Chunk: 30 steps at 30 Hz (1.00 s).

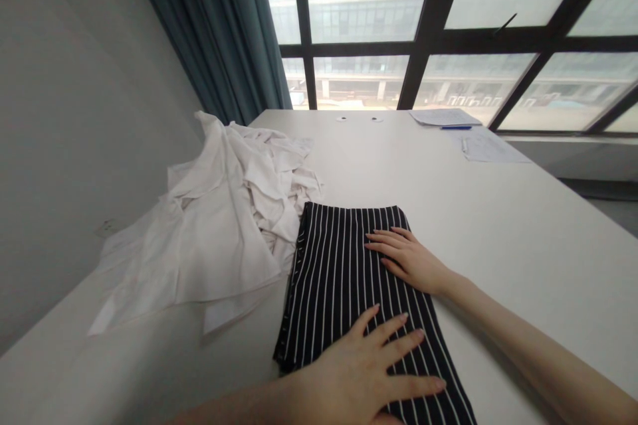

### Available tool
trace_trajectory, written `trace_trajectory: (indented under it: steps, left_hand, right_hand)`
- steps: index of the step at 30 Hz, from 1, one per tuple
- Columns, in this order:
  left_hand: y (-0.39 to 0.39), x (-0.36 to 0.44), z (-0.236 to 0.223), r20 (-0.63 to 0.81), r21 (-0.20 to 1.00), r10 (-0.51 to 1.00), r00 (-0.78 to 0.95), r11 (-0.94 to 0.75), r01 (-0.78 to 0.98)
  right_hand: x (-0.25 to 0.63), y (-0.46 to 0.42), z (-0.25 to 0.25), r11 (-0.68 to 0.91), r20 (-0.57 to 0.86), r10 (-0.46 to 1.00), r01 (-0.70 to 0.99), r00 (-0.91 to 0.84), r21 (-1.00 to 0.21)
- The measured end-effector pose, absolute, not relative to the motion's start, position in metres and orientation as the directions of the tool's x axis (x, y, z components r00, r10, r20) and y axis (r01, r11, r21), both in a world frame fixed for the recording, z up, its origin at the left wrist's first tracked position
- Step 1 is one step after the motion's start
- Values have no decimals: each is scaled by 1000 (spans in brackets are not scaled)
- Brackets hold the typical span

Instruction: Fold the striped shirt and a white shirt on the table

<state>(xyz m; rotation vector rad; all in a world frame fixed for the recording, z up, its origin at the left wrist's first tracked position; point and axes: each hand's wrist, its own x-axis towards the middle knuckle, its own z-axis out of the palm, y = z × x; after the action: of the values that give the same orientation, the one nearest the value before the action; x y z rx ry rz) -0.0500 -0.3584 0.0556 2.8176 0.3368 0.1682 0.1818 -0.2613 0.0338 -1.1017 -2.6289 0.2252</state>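
A folded black garment with thin white stripes lies flat on the white table in front of me. My left hand rests palm down on its near end, fingers spread and stretched out. My right hand lies flat on its right side further up, fingers straight and pointing left. Neither hand holds anything.
A heap of crumpled white garments lies to the left of the striped one, reaching the table's left edge. Papers and a blue pen sit at the far right, near the window. A grey wall and a dark curtain stand at left.
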Motion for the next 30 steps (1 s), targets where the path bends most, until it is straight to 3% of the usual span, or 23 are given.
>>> trace_trajectory:
  steps: [6,16,20,23,27,30]
  left_hand:
    - [-358,-49,56,66,327,242,968,-922,209]
    - [-355,-49,64,51,438,251,967,-875,204]
    - [-338,-54,73,89,524,364,927,-809,267]
    - [-311,-64,70,115,419,560,820,-776,471]
    - [-268,-91,51,193,79,738,647,-669,739]
    - [-243,-115,39,242,9,795,556,-575,818]
  right_hand:
    - [185,-239,31,678,117,733,706,-670,-204]
    - [185,-216,25,638,150,769,733,-621,-236]
    - [185,-219,23,638,183,770,739,-611,-214]
    - [185,-221,22,633,199,774,747,-602,-202]
    - [185,-222,22,629,219,777,747,-591,-214]
    - [185,-224,22,624,258,781,736,-569,-264]
